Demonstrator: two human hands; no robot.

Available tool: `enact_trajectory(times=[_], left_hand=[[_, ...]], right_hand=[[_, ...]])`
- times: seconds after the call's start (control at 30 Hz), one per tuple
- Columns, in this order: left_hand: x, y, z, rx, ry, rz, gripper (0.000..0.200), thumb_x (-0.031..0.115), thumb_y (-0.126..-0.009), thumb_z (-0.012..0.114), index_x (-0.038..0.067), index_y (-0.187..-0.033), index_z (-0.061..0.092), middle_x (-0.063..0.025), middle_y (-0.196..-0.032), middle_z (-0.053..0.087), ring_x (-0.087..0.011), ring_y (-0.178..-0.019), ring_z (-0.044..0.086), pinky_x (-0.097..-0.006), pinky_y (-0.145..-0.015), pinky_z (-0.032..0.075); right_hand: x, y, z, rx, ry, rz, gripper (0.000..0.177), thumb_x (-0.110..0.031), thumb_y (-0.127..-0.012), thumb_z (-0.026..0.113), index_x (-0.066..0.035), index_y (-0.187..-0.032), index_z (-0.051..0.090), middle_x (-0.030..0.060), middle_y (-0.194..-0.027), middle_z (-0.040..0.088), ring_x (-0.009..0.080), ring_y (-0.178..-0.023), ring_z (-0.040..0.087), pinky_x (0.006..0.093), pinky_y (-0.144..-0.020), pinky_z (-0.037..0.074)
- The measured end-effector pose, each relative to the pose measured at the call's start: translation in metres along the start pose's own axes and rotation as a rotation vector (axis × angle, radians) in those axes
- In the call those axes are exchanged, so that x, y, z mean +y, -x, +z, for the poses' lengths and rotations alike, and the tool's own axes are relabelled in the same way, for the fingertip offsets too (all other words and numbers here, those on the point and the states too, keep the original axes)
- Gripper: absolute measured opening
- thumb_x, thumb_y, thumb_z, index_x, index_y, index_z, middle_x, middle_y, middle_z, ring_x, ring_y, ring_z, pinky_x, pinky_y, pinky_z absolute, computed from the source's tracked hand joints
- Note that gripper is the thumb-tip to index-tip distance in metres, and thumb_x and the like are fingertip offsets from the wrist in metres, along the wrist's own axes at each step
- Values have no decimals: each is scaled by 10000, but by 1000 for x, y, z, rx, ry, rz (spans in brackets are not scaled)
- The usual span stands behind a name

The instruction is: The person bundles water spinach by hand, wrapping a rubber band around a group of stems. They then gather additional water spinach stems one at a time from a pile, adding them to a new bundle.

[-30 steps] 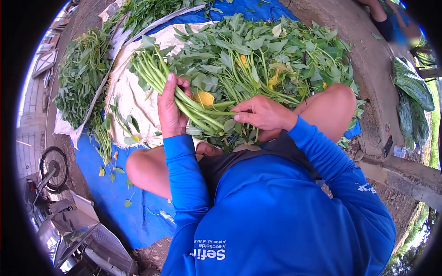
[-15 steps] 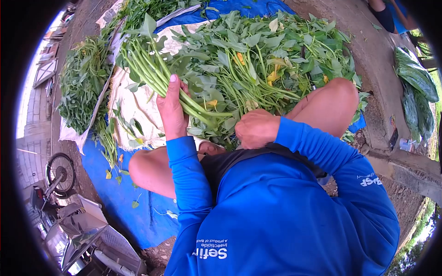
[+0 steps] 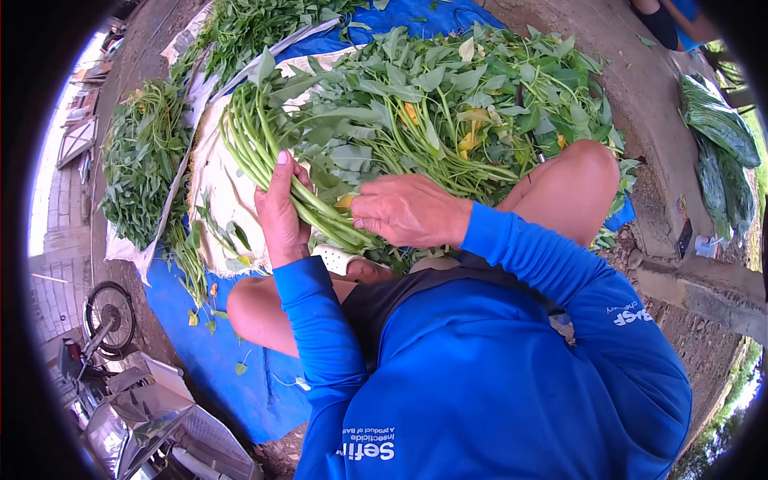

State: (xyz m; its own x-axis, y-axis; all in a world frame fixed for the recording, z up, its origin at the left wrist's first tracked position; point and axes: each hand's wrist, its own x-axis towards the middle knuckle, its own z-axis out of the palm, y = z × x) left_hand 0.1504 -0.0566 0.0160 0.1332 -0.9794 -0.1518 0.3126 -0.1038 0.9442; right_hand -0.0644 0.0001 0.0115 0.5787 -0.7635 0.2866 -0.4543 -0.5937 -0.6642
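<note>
My left hand (image 3: 284, 214) is wrapped round a bunch of water spinach (image 3: 260, 152), thumb across the stems. The bunch slants, its leafy tops at the upper left and its bare stem ends by my right hand (image 3: 412, 212). That hand is closed beside the lower stems, fingertips pinched at a yellow leaf (image 3: 346, 202). Beyond both hands lies a large heap of loose water spinach (image 3: 448, 104), with several yellowed leaves among the green.
A pale sack (image 3: 220, 184) lies under the greens, over a blue tarp (image 3: 240, 384). More bundled greens (image 3: 144, 160) are at the left. My bent knees flank the heap. A motorcycle (image 3: 108, 320) stands at the lower left, and wrapped greens (image 3: 720, 144) lie far right. Another person (image 3: 680, 20) is at the top right.
My right hand has moved up and left from near my lap to the bunch's lower stems. The left hand with the bunch has shifted slightly left and down.
</note>
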Motion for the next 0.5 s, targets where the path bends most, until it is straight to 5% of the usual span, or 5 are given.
enact_trajectory(times=[0.1, 0.27, 0.33, 0.43, 0.5], left_hand=[[1, -11, -21, 83, 104, 7, 293, 348, -1059, 708, 100, -933, 617, -6, -751, 570, -87, -593, 531, -228, -533, 430], [0, -11, -26, 109, 33, 5, 246, 280, -1042, 737, 76, -941, 646, -30, -757, 616, -102, -607, 555, -250, -546, 443], [-9, -11, -16, 125, 28, -2, 238, 282, -1034, 746, 80, -949, 653, -23, -761, 613, -100, -601, 559, -249, -541, 449], [-14, -10, -3, 79, -10, -16, 255, 292, -1031, 753, 73, -941, 657, -34, -746, 617, -105, -601, 557, -258, -550, 446], [-15, -9, 0, 51, -19, -50, 262, 301, -1033, 748, 75, -938, 656, -33, -744, 617, -107, -602, 557, -259, -558, 446]], right_hand=[[20, 32, -22, -173, 75, 107, 126, -175, -975, 665, -60, -944, 627, 129, -942, 639, 386, -904, 669, 510, -749, 539], [138, 69, -102, 211, 924, 686, 249, -238, -927, 681, -44, -1062, 759, 179, -991, 727, 393, -936, 707, 513, -854, 568], [170, 67, -112, 157, 601, 840, 272, -238, -895, 675, -21, -1020, 781, 205, -1009, 762, 416, -924, 726, 518, -882, 573], [166, 59, -54, 56, 121, 779, 247, -235, -894, 620, -75, -925, 806, 205, -1008, 778, 421, -958, 737, 496, -894, 574], [164, 53, -19, 73, 128, 874, 268, -275, -916, 644, -64, -968, 800, 211, -1033, 775, 428, -966, 733, 509, -903, 566]])
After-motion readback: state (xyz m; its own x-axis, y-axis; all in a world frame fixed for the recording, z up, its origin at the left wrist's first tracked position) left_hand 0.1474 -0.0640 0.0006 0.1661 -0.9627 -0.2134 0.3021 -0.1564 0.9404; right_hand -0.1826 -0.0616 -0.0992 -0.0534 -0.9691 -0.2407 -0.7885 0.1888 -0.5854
